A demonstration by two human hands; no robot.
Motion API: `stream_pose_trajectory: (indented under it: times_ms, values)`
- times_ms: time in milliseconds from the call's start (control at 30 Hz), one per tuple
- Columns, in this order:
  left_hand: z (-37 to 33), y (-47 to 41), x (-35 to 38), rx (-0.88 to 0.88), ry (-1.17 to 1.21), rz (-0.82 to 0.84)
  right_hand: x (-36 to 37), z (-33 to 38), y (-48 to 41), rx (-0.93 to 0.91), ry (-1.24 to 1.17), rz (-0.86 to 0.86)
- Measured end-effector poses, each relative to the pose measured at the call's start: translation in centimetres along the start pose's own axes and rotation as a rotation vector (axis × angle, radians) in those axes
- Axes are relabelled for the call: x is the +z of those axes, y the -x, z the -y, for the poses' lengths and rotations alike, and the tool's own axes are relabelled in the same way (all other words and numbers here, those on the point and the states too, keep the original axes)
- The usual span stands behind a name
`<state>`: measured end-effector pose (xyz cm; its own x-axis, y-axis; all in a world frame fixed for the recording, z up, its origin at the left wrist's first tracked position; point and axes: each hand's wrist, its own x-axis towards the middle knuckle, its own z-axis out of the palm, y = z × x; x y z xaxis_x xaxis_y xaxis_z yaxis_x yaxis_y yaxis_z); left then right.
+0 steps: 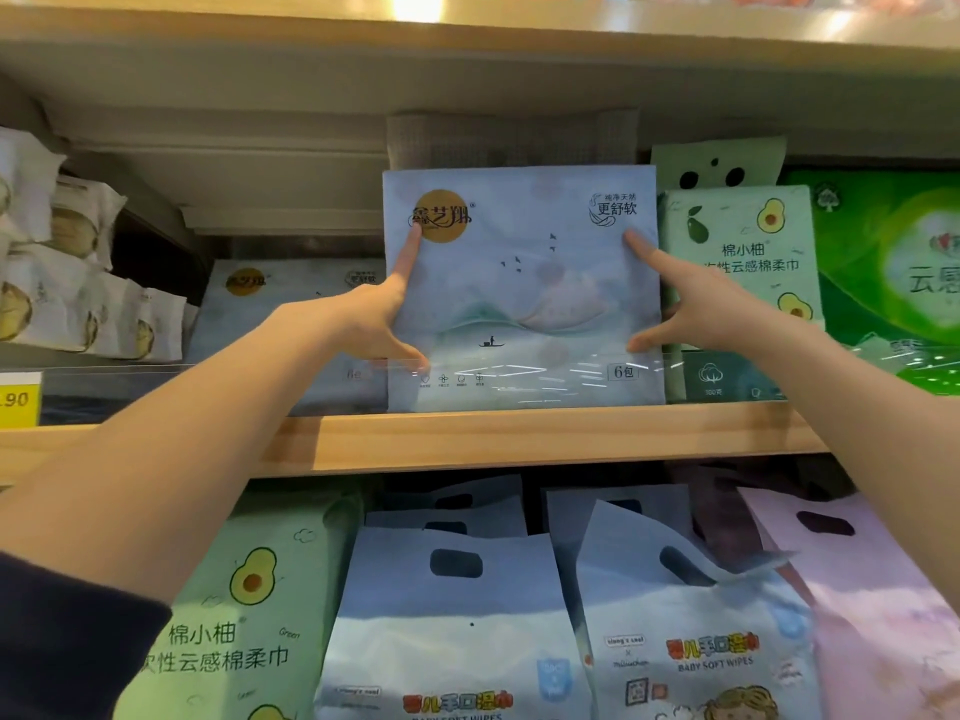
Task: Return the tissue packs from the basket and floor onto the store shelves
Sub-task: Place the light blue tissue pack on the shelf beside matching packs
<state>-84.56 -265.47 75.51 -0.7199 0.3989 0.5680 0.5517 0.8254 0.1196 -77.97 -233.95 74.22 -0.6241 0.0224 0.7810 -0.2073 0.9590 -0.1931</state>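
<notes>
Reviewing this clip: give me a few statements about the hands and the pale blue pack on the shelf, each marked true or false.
1. Both hands touch the pale blue tissue pack. True.
2. The pack lies flat on the floor. False: it stands upright on the wooden shelf.
3. The left hand is closed in a full grip around the pack. False: its fingers are spread against the front.
4. A green avocado-print pack stands beside the right hand. True.

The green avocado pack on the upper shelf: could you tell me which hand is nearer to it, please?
Right. The right hand presses the blue pack's right edge, directly beside the avocado pack. The left hand is on the blue pack's far, left edge.
</notes>
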Motion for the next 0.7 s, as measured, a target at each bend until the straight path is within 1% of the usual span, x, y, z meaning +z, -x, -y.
stream_pose_trajectory:
  times_ms: [367, 467, 700]
  values:
    - [0.7, -0.6, 0.6, 0.043, 0.03, -0.037, 0.2, 0.5, 0.5, -0.014, 0.048, -0.027]
    - [0.7, -0.3, 0.5, 0.046, 0.057, -0.042, 0.0, 0.7, 0.8, -0.015, 0.033, -0.039]
    - [1.2, 0.3, 0.0, 0.097, 0.04, -0.092, 0.0, 1.1, 1.2, -0.016, -0.026, -0.116]
